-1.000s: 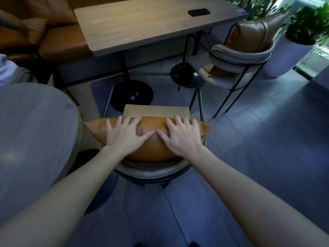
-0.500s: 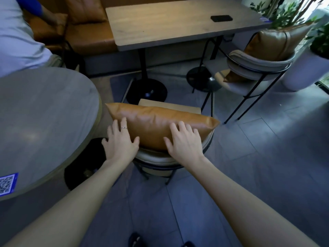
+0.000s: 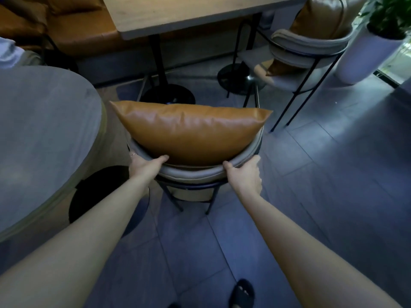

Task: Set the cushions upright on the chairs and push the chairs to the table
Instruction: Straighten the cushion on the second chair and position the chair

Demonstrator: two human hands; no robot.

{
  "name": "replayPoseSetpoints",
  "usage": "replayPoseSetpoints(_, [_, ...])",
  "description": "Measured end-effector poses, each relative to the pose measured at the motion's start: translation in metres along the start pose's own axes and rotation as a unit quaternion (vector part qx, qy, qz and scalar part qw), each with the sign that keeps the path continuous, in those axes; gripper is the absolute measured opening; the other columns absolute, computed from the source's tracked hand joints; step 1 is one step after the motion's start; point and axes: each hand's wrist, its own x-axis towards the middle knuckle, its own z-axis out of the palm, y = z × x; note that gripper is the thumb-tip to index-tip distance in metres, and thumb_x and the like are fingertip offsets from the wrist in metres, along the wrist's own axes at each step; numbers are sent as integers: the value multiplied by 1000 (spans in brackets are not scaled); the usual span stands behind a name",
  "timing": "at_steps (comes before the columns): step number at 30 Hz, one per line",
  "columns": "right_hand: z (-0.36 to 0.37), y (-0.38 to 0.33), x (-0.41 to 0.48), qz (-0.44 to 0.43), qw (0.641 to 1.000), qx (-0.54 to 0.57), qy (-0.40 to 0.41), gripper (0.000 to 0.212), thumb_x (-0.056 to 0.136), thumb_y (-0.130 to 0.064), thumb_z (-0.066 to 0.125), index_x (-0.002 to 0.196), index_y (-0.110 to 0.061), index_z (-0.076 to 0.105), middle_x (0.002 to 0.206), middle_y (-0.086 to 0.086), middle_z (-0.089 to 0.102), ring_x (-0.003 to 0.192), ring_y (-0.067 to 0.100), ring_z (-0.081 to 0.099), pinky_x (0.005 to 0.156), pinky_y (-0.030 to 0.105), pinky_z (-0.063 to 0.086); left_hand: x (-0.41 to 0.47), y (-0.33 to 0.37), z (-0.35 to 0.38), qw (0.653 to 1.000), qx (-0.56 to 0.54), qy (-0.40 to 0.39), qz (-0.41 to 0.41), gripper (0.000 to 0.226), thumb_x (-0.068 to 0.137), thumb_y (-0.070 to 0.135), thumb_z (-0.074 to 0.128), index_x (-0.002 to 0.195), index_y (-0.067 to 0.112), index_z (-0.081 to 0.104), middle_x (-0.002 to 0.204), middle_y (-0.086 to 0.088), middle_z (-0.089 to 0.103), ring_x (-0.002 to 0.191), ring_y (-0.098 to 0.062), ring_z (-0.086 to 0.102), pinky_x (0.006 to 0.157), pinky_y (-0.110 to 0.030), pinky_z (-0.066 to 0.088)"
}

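Observation:
A tan leather cushion [image 3: 189,132] stands upright against the curved grey backrest of the near chair [image 3: 191,173]. My left hand [image 3: 143,164] grips the backrest's left side, thumb over the rim. On the right side my right hand [image 3: 245,174] grips the same rim. The wooden table [image 3: 178,14] lies ahead, its edge a short way beyond the chair. A second chair [image 3: 311,44] with its own tan cushion [image 3: 324,17] stands at the table's right end.
A round grey table [image 3: 44,134] crowds the left, with its dark base [image 3: 100,192] on the floor. Two black pedestal bases [image 3: 169,96] sit under the wooden table. A white planter [image 3: 364,56] stands far right. An orange bench [image 3: 73,30] runs behind. My sandalled foot [image 3: 242,292] is below.
Both hands left the cushion and took hold of the chair's backrest rim. The cushion now stands upright on its own, and the view has come closer to the wooden table.

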Motion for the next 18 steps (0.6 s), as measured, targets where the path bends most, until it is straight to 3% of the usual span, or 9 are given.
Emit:
replayPoseSetpoints(3, [11,3,15,113,982,150,-30,104,74,-56,77,154,-28,17,151,17,42,124,47,53,92,62,55,3,-8,6,1000,-15,-6,8,115,80,33,83,162,20,3,162,-13,36,143,-36,41,114,-47,39])
replayPoseSetpoints(8, [37,0,29,155,952,246,-100,133,61,-47,81,159,-43,-9,159,12,38,127,44,55,101,62,51,5,-26,15,999,-27,-2,48,118,79,29,83,161,32,-2,155,-16,44,134,-37,50,110,-46,44])
replayPoseSetpoints(11, [46,4,36,144,959,231,-85,133,52,-46,78,156,-47,-5,151,15,44,116,42,61,94,60,56,7,-34,20,996,-65,-7,65,119,81,25,80,160,38,-8,159,-13,39,138,-35,47,113,-42,39])
replayPoseSetpoints(18, [39,0,34,125,963,230,-67,113,60,-35,76,154,-35,12,132,16,53,109,40,61,76,57,64,11,-35,26,992,-102,7,70,123,72,25,82,158,45,-3,162,-9,35,140,-34,45,115,-50,38])
